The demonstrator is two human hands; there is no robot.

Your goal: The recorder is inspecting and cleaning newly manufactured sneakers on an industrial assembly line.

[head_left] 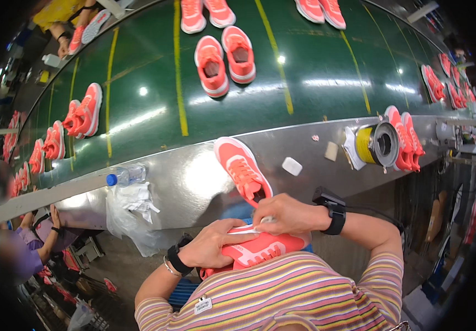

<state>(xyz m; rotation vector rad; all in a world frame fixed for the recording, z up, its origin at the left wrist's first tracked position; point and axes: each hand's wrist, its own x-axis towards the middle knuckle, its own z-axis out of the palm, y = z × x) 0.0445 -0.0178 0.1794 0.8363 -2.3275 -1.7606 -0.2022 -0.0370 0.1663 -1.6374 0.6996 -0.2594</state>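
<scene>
One white-soled coral-pink shoe (265, 246), held low

It lies between the left hand (211, 243), gripping its left end, and the right hand (286, 213), pinching a small whitish piece (267, 219). Beyond, a coral lace-up shoe (242, 166) rests on shiny metal (298, 144).

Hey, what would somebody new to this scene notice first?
Probably the paired coral shoes, bright against the green belt across the top. Next, low in the middle, the shoe gripped by the left hand, the right hand pinching a small pale piece beside it. Then the yellow and silver tin on the metal ledge, at right.
</scene>
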